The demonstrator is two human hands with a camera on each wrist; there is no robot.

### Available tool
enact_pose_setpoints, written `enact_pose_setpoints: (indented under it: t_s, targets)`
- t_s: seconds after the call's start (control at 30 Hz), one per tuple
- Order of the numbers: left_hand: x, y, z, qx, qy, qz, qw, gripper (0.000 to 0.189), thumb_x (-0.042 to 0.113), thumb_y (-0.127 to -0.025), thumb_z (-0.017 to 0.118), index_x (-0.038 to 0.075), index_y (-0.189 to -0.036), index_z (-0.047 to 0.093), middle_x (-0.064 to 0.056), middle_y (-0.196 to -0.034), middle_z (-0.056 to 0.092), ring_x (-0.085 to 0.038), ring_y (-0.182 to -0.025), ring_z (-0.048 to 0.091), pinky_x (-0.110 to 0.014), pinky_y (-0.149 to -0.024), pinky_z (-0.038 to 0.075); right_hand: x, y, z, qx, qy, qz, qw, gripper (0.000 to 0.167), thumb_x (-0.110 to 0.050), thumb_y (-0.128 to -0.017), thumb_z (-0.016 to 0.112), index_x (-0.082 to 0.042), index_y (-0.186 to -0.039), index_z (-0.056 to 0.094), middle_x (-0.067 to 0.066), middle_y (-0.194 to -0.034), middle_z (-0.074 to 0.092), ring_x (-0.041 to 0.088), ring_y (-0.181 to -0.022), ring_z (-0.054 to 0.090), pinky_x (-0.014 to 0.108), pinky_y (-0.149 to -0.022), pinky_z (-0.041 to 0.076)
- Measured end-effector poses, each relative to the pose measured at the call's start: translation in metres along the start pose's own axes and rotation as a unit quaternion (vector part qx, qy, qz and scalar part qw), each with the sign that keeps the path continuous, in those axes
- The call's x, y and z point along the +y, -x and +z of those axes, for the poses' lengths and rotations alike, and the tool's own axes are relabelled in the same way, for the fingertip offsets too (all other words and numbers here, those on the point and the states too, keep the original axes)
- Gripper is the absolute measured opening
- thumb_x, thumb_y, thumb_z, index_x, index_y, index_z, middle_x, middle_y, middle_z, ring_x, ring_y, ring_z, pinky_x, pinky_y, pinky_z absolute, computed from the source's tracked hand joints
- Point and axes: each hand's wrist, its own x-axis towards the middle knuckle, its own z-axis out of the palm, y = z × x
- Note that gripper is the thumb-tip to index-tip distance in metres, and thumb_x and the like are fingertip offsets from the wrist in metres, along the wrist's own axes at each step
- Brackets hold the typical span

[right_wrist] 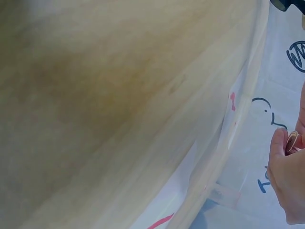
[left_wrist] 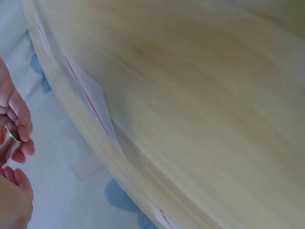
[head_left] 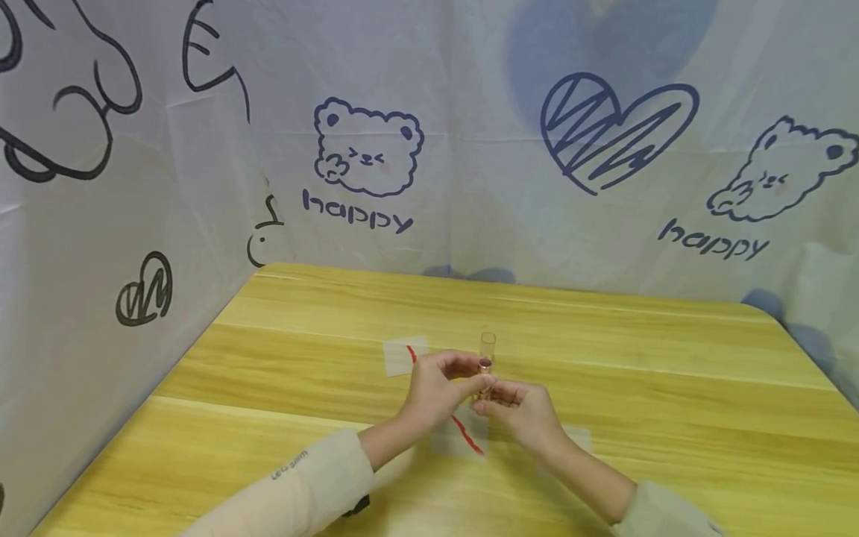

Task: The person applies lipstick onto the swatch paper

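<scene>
In the head view, a small shiny copper-coloured tube, like a lipstick, is held upright between both hands above the table. My left hand pinches it near its top with thumb and fingers. Just below, my right hand grips its lower part between thumb and fingertips. The tube's open rim shows in the right wrist view; a dark inside is visible there. Behind the hands stands a clear, pinkish cap, untouched. The left wrist view catches the tube at its edge, partly covered by fingers.
White paper pieces lie on the wooden table: one with a red streak at the back left, another under the hands, and a third partly behind the right forearm. A printed cloth hangs behind the table.
</scene>
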Motion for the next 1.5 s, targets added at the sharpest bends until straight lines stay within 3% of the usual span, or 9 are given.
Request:
enact_pose_setpoints:
  t_s: [0.3,0.7,0.93,1.1,1.5]
  targets:
    - [-0.002,-0.005,-0.009,-0.080,0.039,-0.005,0.9960,0.024,0.005,-0.083,0.068,-0.008,-0.103,0.065,-0.023,-0.110,0.066,-0.031,-0.099,0.065,-0.023,-0.081,0.055,0.000,0.000,-0.006,-0.029,0.009,-0.016,0.9994,0.038,-0.011,-0.084,0.066,0.011,-0.115,0.059,0.019,-0.094,0.068,0.006,-0.082,0.066,0.024,-0.079,0.056]
    - [-0.003,-0.010,-0.017,-0.155,0.017,-0.015,0.9876,0.030,0.005,-0.087,0.062,-0.010,-0.113,0.061,-0.025,-0.112,0.063,-0.031,-0.102,0.063,-0.023,-0.084,0.054,0.002,0.000,-0.012,-0.095,-0.001,-0.048,0.9943,0.039,-0.007,-0.087,0.062,0.015,-0.118,0.054,0.029,-0.100,0.064,0.017,-0.086,0.067,0.029,-0.082,0.056]
    - [-0.002,-0.010,-0.016,-0.157,0.021,-0.020,0.9871,0.029,0.003,-0.086,0.063,-0.010,-0.112,0.062,-0.026,-0.108,0.064,-0.031,-0.097,0.066,-0.022,-0.078,0.055,0.003,0.000,-0.013,-0.121,-0.018,-0.049,0.9913,0.046,-0.005,-0.089,0.059,0.018,-0.125,0.044,0.034,-0.114,0.057,0.032,-0.100,0.065,0.027,-0.085,0.054]
    - [-0.002,-0.009,-0.014,-0.138,0.021,-0.022,0.9899,0.026,0.002,-0.084,0.065,-0.009,-0.107,0.064,-0.026,-0.106,0.065,-0.030,-0.094,0.067,-0.021,-0.076,0.055,0.004,0.000,-0.013,-0.123,-0.015,-0.049,0.9911,0.046,-0.005,-0.089,0.058,0.019,-0.125,0.043,0.034,-0.114,0.057,0.029,-0.099,0.066,0.027,-0.085,0.054]
    - [0.001,-0.005,-0.010,-0.100,0.019,-0.021,0.9946,0.022,0.002,-0.083,0.067,-0.009,-0.101,0.067,-0.025,-0.103,0.067,-0.027,-0.087,0.069,-0.025,-0.064,0.057,0.005,0.000,-0.013,-0.121,-0.024,-0.050,0.9911,0.043,-0.003,-0.089,0.057,0.019,-0.124,0.044,0.037,-0.115,0.055,0.036,-0.102,0.063,0.031,-0.087,0.053]
